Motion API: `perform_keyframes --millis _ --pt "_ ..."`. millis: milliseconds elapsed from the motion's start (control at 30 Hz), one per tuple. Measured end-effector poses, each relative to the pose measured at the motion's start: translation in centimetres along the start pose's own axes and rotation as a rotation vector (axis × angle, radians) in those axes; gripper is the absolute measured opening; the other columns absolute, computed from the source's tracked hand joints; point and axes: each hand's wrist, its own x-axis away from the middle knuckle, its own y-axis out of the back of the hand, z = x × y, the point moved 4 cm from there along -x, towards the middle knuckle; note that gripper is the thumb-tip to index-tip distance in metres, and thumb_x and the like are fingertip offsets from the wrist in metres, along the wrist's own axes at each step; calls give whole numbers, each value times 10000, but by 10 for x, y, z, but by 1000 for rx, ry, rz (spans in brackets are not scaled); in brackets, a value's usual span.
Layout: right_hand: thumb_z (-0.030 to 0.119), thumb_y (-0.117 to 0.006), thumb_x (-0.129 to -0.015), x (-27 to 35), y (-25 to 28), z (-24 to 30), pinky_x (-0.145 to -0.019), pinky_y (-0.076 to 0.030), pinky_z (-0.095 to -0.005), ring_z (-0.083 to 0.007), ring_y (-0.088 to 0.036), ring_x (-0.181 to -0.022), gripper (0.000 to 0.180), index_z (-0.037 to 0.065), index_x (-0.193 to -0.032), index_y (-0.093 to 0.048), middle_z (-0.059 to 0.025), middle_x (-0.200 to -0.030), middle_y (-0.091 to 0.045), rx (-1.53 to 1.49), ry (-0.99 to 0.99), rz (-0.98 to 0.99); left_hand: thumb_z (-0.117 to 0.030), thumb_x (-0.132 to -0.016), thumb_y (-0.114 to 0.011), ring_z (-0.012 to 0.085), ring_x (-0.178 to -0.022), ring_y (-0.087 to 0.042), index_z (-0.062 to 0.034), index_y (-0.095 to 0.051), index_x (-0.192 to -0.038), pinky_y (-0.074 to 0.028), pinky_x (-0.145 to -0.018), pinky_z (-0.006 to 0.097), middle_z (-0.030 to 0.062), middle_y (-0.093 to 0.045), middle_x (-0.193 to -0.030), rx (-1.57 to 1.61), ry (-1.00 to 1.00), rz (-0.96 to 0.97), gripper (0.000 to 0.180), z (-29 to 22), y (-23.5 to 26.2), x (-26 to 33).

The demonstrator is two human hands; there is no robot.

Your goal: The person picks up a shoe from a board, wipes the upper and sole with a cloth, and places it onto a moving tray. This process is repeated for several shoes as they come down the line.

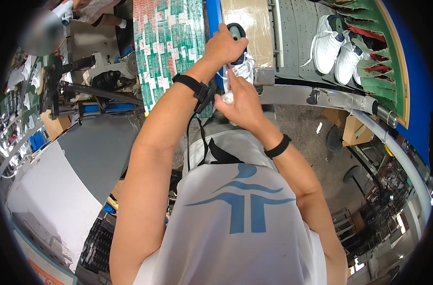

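Observation:
A white lace-up sneaker with a dark navy collar [245, 69] stands at the bench edge in front of me, its heel away from me. My left hand [224, 45] is closed over the collar's left side, the fingertips partly hidden. Nearer to me, my right hand [242, 102] is at the front of the sneaker and covers much of its toe. The index finger points up along the shoe's side. A small white wad [227, 98], crumpled-looking, sits between thumb and index finger.
To the right, a pair of white sneakers [326, 45] rests on a grey plated conveyor [292, 47], beside torn green flaps [385, 61]. A metal rail [337, 99] runs along its near edge. On the left lies a label-covered board [166, 52]; another person [90, 12] stands beyond.

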Motion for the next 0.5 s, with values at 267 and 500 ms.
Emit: perform_keyframes --millis 267,500 --pt "244 -849 -772 39 32 3 -828 -482 -444 -337 -638 -934 872 -76 -1530 -557 -159 -976 -647 141 121 125 -532 -898 -693 511 -1170 -729 154 -404 -1488 -580 -1004 527 405 -682 -1294 13 21 4 951 4 2 3" --pt "321 -813 -818 18 11 0 -861 -492 -487 -367 -647 -949 823 -132 -1463 -578 -185 -1005 -665 178 137 85 -580 -901 -680 525 -1211 -705 119 -413 -1487 -578 -1034 540 378 -643 -1364 18 22 61 951 2 -4 -2"
